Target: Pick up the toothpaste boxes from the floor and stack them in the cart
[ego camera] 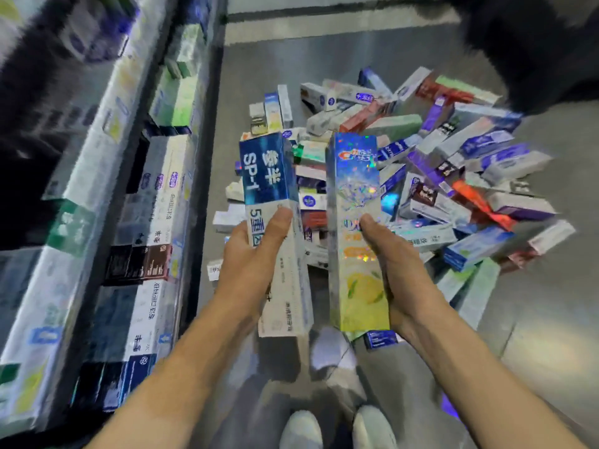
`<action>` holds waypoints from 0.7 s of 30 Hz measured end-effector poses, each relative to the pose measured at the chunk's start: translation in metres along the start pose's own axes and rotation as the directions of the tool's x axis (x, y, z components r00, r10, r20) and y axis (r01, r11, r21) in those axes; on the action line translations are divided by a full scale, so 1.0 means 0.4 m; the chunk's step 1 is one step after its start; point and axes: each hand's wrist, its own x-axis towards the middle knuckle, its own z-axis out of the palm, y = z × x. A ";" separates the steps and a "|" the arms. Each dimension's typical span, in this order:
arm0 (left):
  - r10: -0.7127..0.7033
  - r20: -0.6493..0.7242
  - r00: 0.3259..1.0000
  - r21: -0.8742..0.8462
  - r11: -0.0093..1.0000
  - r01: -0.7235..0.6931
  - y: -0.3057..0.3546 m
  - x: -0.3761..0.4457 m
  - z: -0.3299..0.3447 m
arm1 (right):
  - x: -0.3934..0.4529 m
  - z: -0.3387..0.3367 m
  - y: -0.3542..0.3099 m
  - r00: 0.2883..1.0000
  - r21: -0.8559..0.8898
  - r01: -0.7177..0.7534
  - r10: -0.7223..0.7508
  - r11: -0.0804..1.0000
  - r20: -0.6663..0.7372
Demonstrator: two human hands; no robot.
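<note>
Head view: left hand point(251, 254) grips a blue box point(275, 228), right hand point(393, 264) a holographic box point(355, 222).

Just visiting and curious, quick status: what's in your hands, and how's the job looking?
Left hand grips blue-and-white box; right hand grips holographic box. Big pile still on floor. Cart at left, partly stacked. Nothing blocking.

Cart point(207, 176) of stacked boxes point(155, 222) at left, floor pile of boxes point(437, 163) at right, ahead.
</note>
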 end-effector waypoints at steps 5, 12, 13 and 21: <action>-0.080 0.179 0.981 0.051 0.996 0.072 0.279 -0.134 0.155 | -0.239 0.004 -0.291 0.992 0.096 -0.021 0.033 0.995 -0.120; -0.117 0.478 0.870 0.126 0.990 0.064 0.625 -0.367 0.410 | -0.644 -0.023 -0.606 0.904 0.130 0.251 -0.184 0.959 -0.386; -0.135 0.515 0.847 0.154 0.986 0.063 0.664 -0.410 0.445 | -0.709 -0.029 -0.636 0.881 0.135 0.295 -0.214 0.946 -0.422; -0.214 0.817 0.536 0.295 0.953 -0.069 0.814 -0.803 0.715 | -1.237 -0.177 -0.717 0.563 0.129 0.511 -0.217 0.850 -0.798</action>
